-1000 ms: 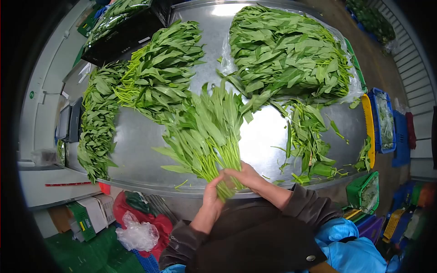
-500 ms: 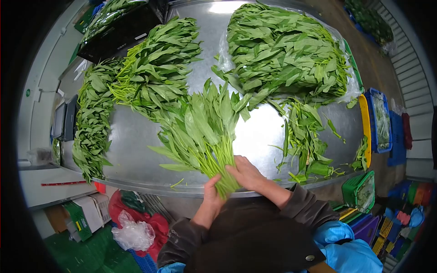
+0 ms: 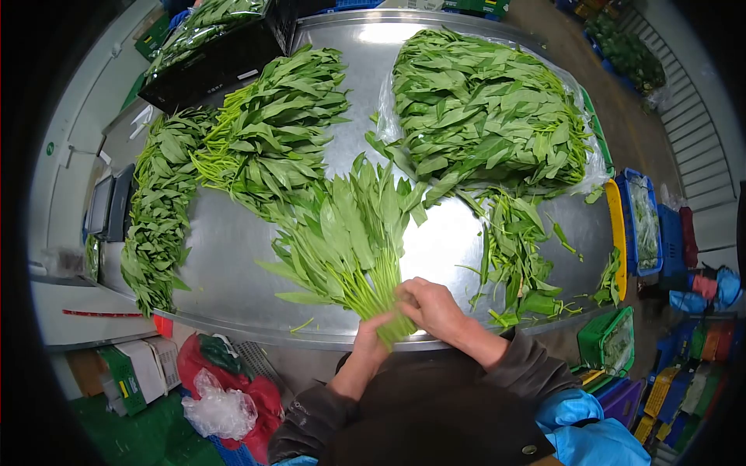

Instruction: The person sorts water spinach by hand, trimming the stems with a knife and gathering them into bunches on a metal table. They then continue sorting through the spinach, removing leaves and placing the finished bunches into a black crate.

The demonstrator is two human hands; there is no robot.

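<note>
A bunch of long-leaved greens like water spinach (image 3: 350, 241) lies at the near edge of the steel table, leaves pointing away from me, cut stems toward me. My left hand (image 3: 371, 339) is closed round the stem ends from the left, its fingers partly hidden beneath them. On the other side my right hand (image 3: 432, 311) presses curled fingers against the same stems; the fingertips are slightly blurred. Loose stems and torn leaves (image 3: 517, 248) lie to the right of the bunch.
A large heap of greens (image 3: 489, 113) sits on clear plastic at the back right. More bunches (image 3: 272, 116) and a row of greens (image 3: 159, 210) lie at the left. A black crate (image 3: 210, 66) stands behind them. A yellow crate rim (image 3: 620, 233) borders the table's right side.
My right hand has shifted slightly down the stems, its fingers now more curled. The left hand keeps its hold on the bunch. The whole view has tilted a little.
</note>
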